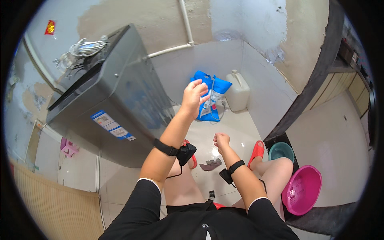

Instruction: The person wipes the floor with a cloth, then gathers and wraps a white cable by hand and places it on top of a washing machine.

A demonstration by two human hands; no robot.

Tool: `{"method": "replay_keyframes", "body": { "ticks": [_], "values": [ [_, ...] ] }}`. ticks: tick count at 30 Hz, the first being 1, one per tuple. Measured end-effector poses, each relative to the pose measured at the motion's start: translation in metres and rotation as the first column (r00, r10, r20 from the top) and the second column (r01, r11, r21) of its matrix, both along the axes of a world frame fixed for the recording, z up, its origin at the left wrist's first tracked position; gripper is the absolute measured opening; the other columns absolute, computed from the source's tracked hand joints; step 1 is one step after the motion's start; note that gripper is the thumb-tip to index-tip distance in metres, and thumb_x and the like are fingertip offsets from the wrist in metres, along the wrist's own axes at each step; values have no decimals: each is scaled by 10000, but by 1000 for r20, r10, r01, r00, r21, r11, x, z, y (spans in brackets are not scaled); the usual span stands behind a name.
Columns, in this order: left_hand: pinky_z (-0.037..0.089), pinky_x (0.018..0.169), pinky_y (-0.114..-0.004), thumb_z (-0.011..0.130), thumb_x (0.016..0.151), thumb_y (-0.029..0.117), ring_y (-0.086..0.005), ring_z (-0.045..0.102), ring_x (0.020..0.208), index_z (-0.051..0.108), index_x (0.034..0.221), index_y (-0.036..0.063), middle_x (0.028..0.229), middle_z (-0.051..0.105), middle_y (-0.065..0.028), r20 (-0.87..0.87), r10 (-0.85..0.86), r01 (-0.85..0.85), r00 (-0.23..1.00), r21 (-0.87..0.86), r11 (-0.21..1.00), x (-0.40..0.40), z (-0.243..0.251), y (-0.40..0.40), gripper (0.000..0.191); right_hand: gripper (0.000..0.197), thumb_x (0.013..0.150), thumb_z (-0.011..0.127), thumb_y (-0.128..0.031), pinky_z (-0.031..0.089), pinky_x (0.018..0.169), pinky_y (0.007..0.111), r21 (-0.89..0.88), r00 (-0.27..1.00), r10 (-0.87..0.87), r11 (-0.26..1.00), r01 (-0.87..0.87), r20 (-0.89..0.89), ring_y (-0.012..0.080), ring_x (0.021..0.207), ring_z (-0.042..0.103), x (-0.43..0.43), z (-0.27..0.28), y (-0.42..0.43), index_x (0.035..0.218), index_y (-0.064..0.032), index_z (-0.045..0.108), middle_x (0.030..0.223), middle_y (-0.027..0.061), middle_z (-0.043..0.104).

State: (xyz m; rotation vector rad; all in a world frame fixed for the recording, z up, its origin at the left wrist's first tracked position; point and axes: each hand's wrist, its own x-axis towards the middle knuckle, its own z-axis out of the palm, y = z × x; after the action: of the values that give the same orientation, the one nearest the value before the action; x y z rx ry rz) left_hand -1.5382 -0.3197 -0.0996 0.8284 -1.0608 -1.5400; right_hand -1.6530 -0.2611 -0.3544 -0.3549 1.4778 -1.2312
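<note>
My left hand (195, 97) is raised in front of the blue plastic bags (221, 85), its fingers bent and apart, with nothing seen in it. Lower and to the right, my right hand (221, 141) hangs over the tiled floor with its fingers curled in; no object shows in it. A crumpled grey-brown rag (211, 165) lies on the floor between my feet. To the left stands a grey top-loading washing machine (120, 99), apart from my left hand. Each forearm has a black strap with a small device.
A white plastic jerrycan (238, 93) stands in the corner beside the bags. At my right are a teal basin (282, 152) and a pink plastic basin (303, 190). A coiled white cable (88, 48) rests on the washing machine. A white pipe (171, 50) runs along the wall.
</note>
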Motion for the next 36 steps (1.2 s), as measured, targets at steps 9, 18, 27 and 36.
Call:
{"method": "replay_keyframes", "body": {
  "ticks": [9,18,27,36],
  "values": [
    [486,911,-464,572,930,225,-317,558,1128,385,1372,11,1249,515,-202,163,31,-96,986,412,906,-20,-195,-107,526,122,912,586,-128,460,495,249,154,996,-79,985,83,-37,112,630,589,-72,-92,-65,979,-45,645,822,37,631],
    [490,904,-403,569,924,197,-268,594,1078,431,1321,-11,1191,561,-159,173,28,-96,985,401,911,-38,-168,-160,468,540,860,597,-23,542,602,289,-231,976,92,963,-138,-197,204,856,661,-49,-102,-273,1377,-23,439,1306,166,529],
    [500,895,-384,576,920,203,-257,596,1065,444,1307,-2,1177,570,-160,100,34,-73,994,414,907,-21,-159,-188,457,819,836,738,-158,553,718,319,-140,945,320,935,-326,-64,198,918,607,-55,-74,-353,1494,-138,252,1134,107,564],
    [504,862,-355,620,893,159,-226,586,1075,448,1339,14,1229,558,-151,155,52,-113,987,412,904,-32,-160,-196,500,308,891,671,-240,393,576,257,-164,927,294,927,-336,-235,99,707,506,-92,-21,-386,1155,-99,597,858,12,604]
  ]
}}
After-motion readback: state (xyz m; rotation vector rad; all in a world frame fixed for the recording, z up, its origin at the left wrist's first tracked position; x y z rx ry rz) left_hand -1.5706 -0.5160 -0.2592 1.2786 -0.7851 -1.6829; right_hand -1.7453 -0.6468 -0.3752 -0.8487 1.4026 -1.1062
